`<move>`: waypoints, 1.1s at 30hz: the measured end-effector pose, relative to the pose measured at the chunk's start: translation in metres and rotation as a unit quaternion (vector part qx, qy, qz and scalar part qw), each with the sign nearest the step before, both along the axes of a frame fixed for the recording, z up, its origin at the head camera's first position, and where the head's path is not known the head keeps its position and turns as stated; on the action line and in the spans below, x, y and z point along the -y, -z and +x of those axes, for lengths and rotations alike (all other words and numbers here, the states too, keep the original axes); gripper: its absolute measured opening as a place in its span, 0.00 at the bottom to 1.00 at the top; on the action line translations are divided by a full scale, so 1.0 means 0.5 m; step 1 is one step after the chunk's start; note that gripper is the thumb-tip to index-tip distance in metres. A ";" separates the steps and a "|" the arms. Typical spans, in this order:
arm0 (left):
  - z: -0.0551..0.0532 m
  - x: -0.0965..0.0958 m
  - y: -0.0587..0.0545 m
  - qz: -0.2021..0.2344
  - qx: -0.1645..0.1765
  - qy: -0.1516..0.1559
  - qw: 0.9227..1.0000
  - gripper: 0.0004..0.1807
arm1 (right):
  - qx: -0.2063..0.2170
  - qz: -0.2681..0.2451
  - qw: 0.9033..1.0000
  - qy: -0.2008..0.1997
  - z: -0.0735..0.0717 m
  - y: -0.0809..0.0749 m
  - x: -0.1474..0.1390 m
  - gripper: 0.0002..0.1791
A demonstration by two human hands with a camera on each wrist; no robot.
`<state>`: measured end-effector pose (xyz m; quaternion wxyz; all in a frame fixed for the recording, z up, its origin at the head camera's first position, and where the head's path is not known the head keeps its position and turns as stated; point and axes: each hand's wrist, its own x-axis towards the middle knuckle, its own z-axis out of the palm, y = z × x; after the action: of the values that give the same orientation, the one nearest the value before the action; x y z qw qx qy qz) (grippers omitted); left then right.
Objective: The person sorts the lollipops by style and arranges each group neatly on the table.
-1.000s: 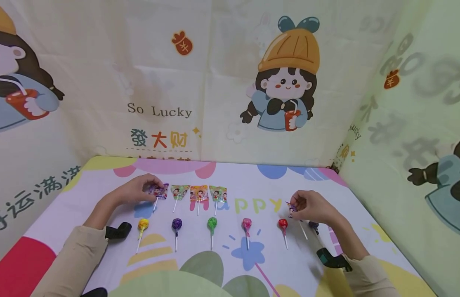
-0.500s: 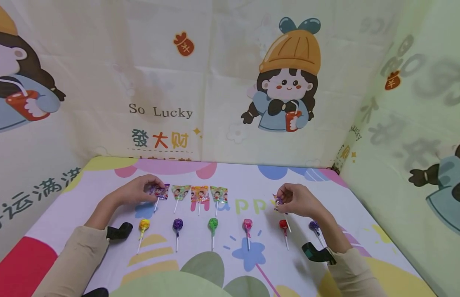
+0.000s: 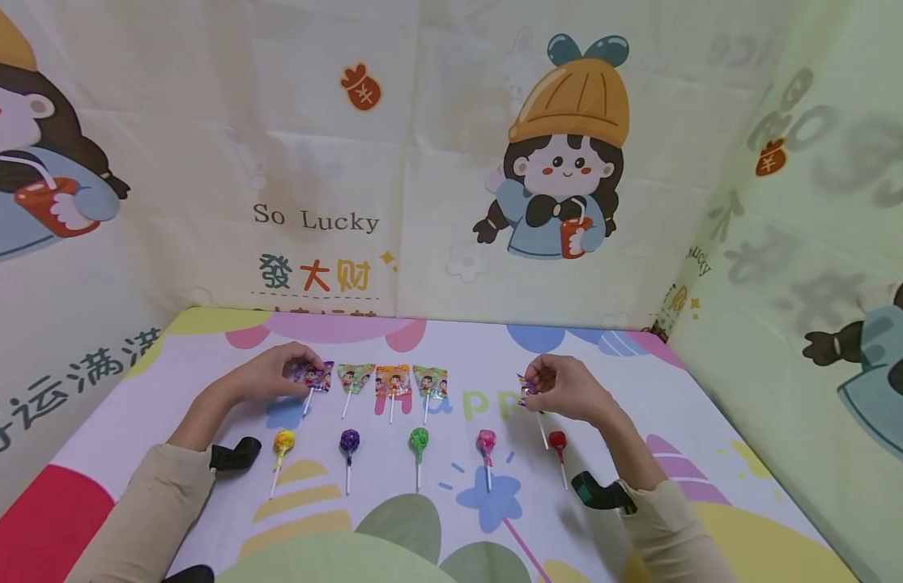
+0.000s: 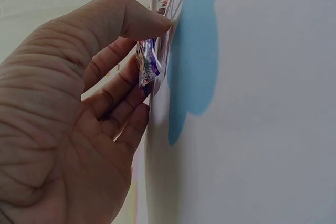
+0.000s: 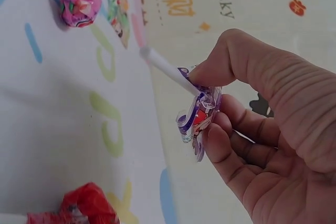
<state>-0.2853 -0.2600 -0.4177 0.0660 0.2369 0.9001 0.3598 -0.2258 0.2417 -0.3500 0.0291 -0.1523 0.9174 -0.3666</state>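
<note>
At the left end of the back row, my left hand (image 3: pixel 267 374) pinches the wrapper of a purple lollipop (image 3: pixel 318 377) lying on the table; in the left wrist view, the thumb presses its crinkled wrapper (image 4: pixel 148 61). Above the table at the right, my right hand (image 3: pixel 568 390) pinches another lollipop in a purple printed wrapper (image 5: pixel 202 116), its white stick (image 5: pixel 170 72) standing out past the thumb. A green-wrapped lollipop (image 3: pixel 355 377), an orange one (image 3: pixel 393 379) and a second green one (image 3: pixel 431 381) continue the back row.
A front row holds round lollipops: yellow (image 3: pixel 283 441), dark purple (image 3: pixel 350 441), green (image 3: pixel 419 440), pink (image 3: pixel 486 441) and red (image 3: pixel 557 440). The patterned tablecloth (image 3: pixel 393 518) meets a printed cloth wall (image 3: pixel 436 162) at the back.
My right hand has moved left with its purple-wrapped lollipop. Its forearm now hides the dark purple round lollipop at the right end. The left hand has stayed in place.
</note>
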 end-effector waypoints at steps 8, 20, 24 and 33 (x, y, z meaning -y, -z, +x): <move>0.003 -0.001 -0.001 0.002 0.001 -0.004 1.000 0.21 | -0.005 -0.012 1.000 -0.005 -0.016 0.004 0.027 0.18; 0.003 -0.003 -0.005 -0.004 0.001 -0.008 1.000 0.20 | 0.013 -0.031 0.999 -0.002 -0.044 0.015 0.065 0.18; 0.005 -0.004 -0.005 -0.002 0.003 -0.008 1.000 0.20 | 0.013 -0.025 1.000 -0.008 -0.054 0.019 0.083 0.16; 0.010 -0.006 -0.008 0.002 0.003 -0.004 1.000 0.20 | 0.029 -0.024 0.999 0.001 -0.081 0.039 0.115 0.15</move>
<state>-0.2805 -0.2572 -0.4136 0.0667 0.2324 0.9000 0.3626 -0.2664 0.1844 -0.3695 0.0514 -0.1412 0.9074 -0.3926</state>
